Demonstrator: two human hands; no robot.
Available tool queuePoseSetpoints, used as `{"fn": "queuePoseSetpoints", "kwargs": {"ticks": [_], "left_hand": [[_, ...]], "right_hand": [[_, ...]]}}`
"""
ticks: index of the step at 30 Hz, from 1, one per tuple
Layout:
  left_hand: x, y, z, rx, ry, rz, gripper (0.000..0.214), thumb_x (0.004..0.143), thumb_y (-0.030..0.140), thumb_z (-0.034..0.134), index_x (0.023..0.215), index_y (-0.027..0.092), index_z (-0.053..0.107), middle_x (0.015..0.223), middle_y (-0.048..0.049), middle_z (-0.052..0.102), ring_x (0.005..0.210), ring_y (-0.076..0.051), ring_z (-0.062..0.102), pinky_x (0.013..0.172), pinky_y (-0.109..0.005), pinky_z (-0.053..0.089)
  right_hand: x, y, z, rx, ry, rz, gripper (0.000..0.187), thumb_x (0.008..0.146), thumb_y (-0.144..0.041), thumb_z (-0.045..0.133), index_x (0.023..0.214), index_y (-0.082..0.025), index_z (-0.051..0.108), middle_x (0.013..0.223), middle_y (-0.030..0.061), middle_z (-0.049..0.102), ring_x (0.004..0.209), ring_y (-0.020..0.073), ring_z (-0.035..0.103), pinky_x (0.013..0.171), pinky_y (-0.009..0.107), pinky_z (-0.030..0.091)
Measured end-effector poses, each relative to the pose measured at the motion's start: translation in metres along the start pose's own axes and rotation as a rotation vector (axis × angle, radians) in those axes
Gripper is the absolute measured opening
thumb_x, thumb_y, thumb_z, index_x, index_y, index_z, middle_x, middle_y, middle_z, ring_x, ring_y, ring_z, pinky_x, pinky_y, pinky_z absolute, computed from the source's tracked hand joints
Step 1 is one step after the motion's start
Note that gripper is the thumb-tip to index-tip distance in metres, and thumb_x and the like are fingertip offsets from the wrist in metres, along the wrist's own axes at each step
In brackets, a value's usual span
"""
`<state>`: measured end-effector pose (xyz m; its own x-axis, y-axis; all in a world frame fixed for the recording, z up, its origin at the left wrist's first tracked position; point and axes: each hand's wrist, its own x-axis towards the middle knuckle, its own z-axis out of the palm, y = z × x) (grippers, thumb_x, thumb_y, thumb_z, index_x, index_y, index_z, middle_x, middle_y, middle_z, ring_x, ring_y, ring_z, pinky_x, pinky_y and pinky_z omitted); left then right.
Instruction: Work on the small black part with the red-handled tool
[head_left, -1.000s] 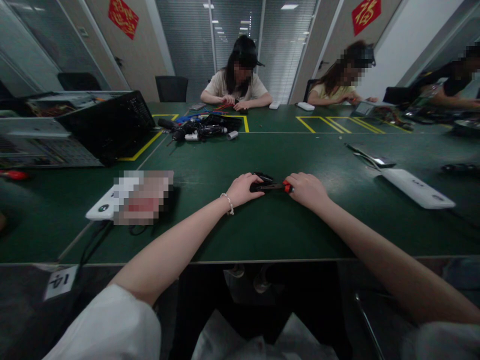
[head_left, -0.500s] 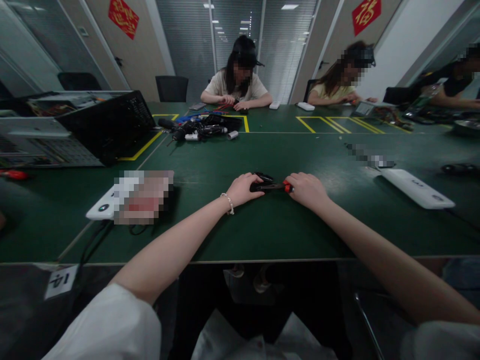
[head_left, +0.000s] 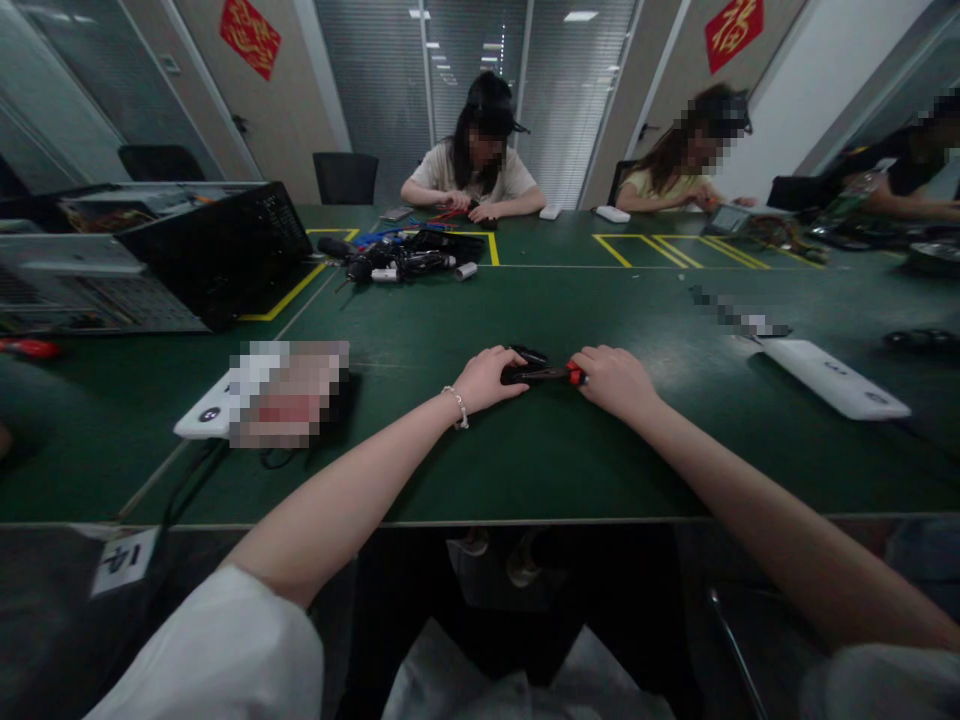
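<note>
Over the middle of the green table (head_left: 465,480), my right hand (head_left: 619,382) is closed around the red handles of a pair of pliers (head_left: 553,374). Their dark jaws point left, toward my left hand (head_left: 486,380). That hand, with a bracelet at its wrist, is closed with fingers and thumb on a small black part (head_left: 529,355). The jaws meet this part close to my left fingertips; whether they grip it I cannot tell. My fingers cover some of the part, so its kind is unclear.
An opened computer case (head_left: 112,285) stands at the left. Black tools and cables (head_left: 420,255) are heaped beyond my hands. White power banks lie left (head_left: 201,412) and right (head_left: 832,378). Across the table, a person (head_left: 491,165) works, with others farther right.
</note>
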<state>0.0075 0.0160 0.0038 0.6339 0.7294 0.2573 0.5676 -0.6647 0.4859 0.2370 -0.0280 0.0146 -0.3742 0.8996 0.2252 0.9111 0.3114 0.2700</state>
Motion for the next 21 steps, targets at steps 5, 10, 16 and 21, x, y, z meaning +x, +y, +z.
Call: {"fn": "queuePoseSetpoints", "kwargs": {"ticks": [5, 10, 16, 21], "left_hand": [[0.0002, 0.0006, 0.0002, 0.012, 0.001, 0.002, 0.030, 0.077, 0.032, 0.068, 0.102, 0.018, 0.059, 0.104, -0.0066, 0.061, 0.100, -0.024, 0.056, 0.088, -0.039, 0.045], [-0.0004, 0.0010, -0.0007, 0.007, -0.001, -0.002, 0.029, 0.077, 0.032, 0.068, 0.101, 0.019, 0.059, 0.104, -0.0060, 0.061, 0.098, -0.023, 0.057, 0.086, -0.039, 0.046], [-0.0004, 0.0013, -0.0009, 0.004, 0.000, -0.008, 0.030, 0.077, 0.032, 0.068, 0.101, 0.019, 0.060, 0.104, -0.0064, 0.061, 0.099, -0.024, 0.057, 0.086, -0.039, 0.046], [-0.0014, 0.0011, -0.0040, -0.009, -0.025, -0.003, 0.034, 0.074, 0.032, 0.069, 0.104, 0.019, 0.059, 0.104, -0.0064, 0.061, 0.100, -0.024, 0.057, 0.088, -0.039, 0.045]], "right_hand": [[0.0001, -0.0003, 0.0009, -0.010, 0.003, 0.001, 0.021, 0.076, -0.017, 0.049, 0.092, -0.014, 0.062, 0.091, 0.0103, 0.064, 0.081, 0.0223, 0.056, 0.067, 0.032, 0.036], [-0.0005, 0.0000, 0.0016, -0.018, 0.013, 0.002, 0.022, 0.076, -0.018, 0.048, 0.093, -0.015, 0.062, 0.091, 0.0096, 0.065, 0.081, 0.0213, 0.055, 0.069, 0.032, 0.037], [0.0002, 0.0010, 0.0027, -0.007, 0.017, -0.009, 0.023, 0.076, -0.018, 0.049, 0.093, -0.015, 0.062, 0.091, 0.0106, 0.065, 0.081, 0.0221, 0.056, 0.068, 0.032, 0.038], [0.0003, 0.0008, 0.0020, -0.008, 0.008, -0.007, 0.022, 0.075, -0.018, 0.050, 0.093, -0.015, 0.062, 0.092, 0.0110, 0.065, 0.082, 0.0224, 0.056, 0.068, 0.032, 0.038]]}}
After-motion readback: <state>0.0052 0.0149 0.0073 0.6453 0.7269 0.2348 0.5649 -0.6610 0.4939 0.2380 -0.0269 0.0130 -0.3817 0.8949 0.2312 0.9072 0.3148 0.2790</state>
